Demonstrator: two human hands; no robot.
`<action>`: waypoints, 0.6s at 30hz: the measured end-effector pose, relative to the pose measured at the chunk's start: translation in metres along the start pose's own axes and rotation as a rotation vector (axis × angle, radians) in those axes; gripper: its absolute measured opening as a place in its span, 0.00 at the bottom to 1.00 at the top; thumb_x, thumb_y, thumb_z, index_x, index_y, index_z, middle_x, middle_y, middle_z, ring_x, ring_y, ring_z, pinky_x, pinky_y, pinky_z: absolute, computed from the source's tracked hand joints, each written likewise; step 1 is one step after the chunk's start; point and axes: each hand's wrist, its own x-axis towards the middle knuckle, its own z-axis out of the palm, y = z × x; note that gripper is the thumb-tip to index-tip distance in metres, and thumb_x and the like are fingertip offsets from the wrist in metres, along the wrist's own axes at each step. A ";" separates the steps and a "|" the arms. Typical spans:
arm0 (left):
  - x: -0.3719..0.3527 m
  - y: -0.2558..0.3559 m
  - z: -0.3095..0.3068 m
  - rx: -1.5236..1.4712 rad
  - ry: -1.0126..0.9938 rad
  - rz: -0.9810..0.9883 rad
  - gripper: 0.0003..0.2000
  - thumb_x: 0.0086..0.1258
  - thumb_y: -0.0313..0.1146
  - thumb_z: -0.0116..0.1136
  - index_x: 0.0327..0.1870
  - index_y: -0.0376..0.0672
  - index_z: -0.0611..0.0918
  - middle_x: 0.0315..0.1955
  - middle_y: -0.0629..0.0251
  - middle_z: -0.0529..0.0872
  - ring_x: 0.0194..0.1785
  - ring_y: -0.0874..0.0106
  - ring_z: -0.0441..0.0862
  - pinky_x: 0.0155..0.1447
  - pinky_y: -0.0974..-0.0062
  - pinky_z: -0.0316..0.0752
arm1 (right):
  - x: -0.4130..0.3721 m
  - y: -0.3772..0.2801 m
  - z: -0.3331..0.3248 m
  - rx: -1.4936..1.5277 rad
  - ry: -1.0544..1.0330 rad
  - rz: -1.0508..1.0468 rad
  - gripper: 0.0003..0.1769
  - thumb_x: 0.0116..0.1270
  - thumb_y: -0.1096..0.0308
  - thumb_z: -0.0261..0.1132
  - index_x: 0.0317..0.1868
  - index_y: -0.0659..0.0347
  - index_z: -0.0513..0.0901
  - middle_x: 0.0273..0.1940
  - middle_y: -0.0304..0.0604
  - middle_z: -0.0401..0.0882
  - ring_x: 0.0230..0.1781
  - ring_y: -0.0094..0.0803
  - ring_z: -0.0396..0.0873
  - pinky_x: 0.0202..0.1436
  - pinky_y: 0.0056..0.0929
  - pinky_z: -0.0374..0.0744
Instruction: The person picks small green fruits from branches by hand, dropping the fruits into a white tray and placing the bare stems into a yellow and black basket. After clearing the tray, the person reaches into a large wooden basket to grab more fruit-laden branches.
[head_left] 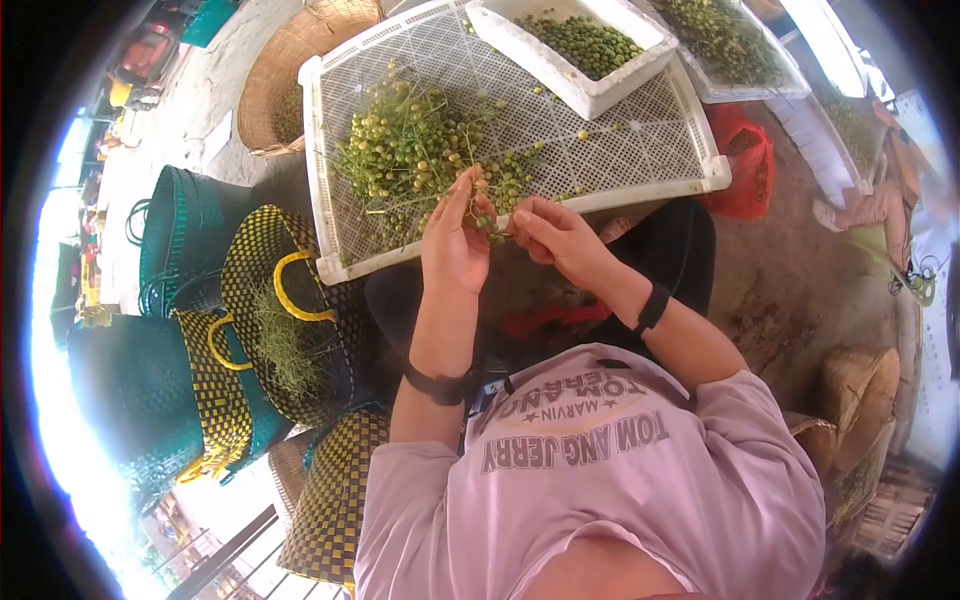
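Over tray (640, 140) | left hand (455, 245), right hand (556, 240) pinching berry sprig (487, 207) | shirt (610, 480): "TOM ANG JERRY"

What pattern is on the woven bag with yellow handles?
Black-and-yellow checks on the bag, head view.

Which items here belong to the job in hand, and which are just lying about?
In use: left hand, right hand, berry sprig, berry pile, mesh tray, small tray of picked berries.
Lying about: woven bags, round basket, red bag.
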 end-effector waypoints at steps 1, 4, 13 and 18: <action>0.001 0.000 -0.002 -0.002 0.003 0.003 0.13 0.71 0.31 0.57 0.54 0.37 0.78 0.37 0.70 0.81 0.35 0.82 0.78 0.38 0.83 0.78 | 0.000 -0.001 0.001 -0.001 -0.004 0.003 0.12 0.76 0.58 0.53 0.40 0.57 0.74 0.32 0.32 0.69 0.24 0.15 0.61 0.26 0.17 0.60; 0.009 0.000 -0.012 -0.022 0.014 0.064 0.13 0.72 0.31 0.57 0.54 0.37 0.78 0.37 0.70 0.81 0.35 0.82 0.78 0.39 0.82 0.78 | -0.004 -0.004 0.003 -0.024 0.005 -0.013 0.12 0.75 0.58 0.54 0.39 0.57 0.75 0.31 0.32 0.69 0.23 0.15 0.60 0.25 0.16 0.58; 0.006 -0.007 -0.002 -0.027 -0.005 0.078 0.13 0.72 0.31 0.57 0.54 0.38 0.78 0.38 0.69 0.82 0.40 0.80 0.80 0.45 0.80 0.80 | 0.006 0.011 0.009 0.015 0.016 0.076 0.14 0.75 0.56 0.54 0.38 0.58 0.75 0.28 0.32 0.71 0.20 0.16 0.60 0.23 0.17 0.59; 0.013 -0.006 -0.011 -0.095 0.017 0.055 0.12 0.72 0.31 0.56 0.53 0.39 0.79 0.38 0.69 0.83 0.41 0.80 0.81 0.44 0.82 0.81 | 0.001 0.010 0.011 -0.064 0.052 0.002 0.15 0.75 0.57 0.52 0.33 0.58 0.74 0.27 0.33 0.71 0.20 0.16 0.60 0.23 0.17 0.59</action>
